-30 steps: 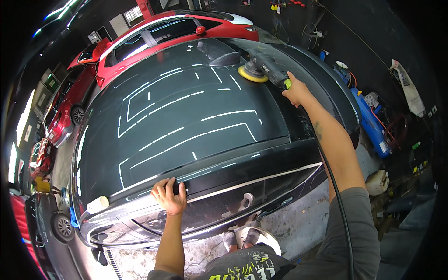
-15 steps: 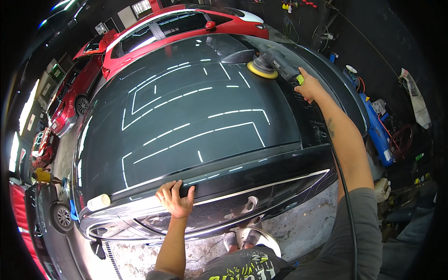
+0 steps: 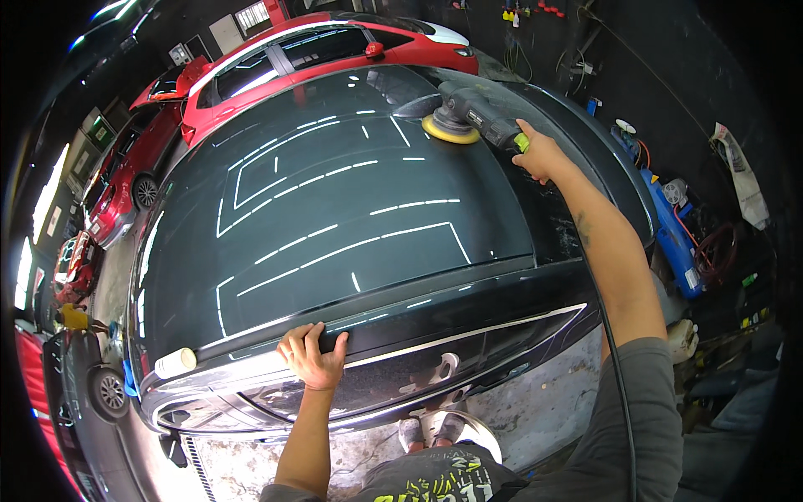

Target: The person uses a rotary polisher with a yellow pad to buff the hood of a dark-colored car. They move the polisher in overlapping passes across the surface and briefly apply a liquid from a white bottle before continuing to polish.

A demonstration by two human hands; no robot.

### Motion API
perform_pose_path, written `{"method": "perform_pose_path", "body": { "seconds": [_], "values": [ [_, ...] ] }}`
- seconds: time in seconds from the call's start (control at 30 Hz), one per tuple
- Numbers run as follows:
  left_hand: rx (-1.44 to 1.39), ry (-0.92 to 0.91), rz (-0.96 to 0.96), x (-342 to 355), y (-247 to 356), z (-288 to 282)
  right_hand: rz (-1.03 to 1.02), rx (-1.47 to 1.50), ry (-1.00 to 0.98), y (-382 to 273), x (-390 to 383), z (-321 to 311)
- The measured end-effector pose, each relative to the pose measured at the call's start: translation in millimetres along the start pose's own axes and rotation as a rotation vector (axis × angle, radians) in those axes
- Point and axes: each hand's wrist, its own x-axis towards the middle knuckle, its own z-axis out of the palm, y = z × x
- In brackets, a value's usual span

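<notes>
My right hand (image 3: 539,155) grips the green-accented handle of a black polisher (image 3: 473,113). Its yellow pad (image 3: 449,134) lies on the glossy dark roof (image 3: 351,234) at the far right end, beside the fin antenna (image 3: 414,109). A black cord runs from the handle along my right arm. My left hand (image 3: 311,356) rests on the near roof edge, fingers spread. Left of it, a small white cylindrical container (image 3: 176,361) lies near that edge. My feet (image 3: 427,431) stand on a round white platform below.
A red car (image 3: 293,58) stands beyond the roof, more red cars (image 3: 117,184) and a grey car (image 3: 75,418) at left. Along the dark wall at right are a blue compressor (image 3: 676,243), hoses, a hanging pale cloth (image 3: 740,176) and a jug (image 3: 682,335).
My view shifted slightly right and back. The polisher and my right hand moved a little left along the roof in the last half second. My left hand stays on the edge.
</notes>
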Motion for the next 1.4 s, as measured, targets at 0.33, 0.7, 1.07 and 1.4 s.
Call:
{"method": "perform_pose_path", "body": {
  "seconds": [0.33, 0.7, 1.07, 1.4],
  "values": [
    [0.017, 0.033, 0.019, 0.8, 0.0, 3.0, -0.091, 0.003, -0.024, -36.8, -10.7, 15.4],
    [0.003, 0.06, 0.019, 3.8, 1.3, 3.2, -0.256, -0.081, 0.072, -111.4, -9.7, 75.6],
    [-0.016, 0.054, -0.002, 1.7, 1.0, 6.0, -0.265, -0.166, 0.12, -184.7, 22.6, 105.4],
    [-0.012, 0.057, -0.014, 5.0, -3.6, 4.3, -0.264, 0.009, 0.036, -239.7, 64.7, 119.4]
  ]
}}
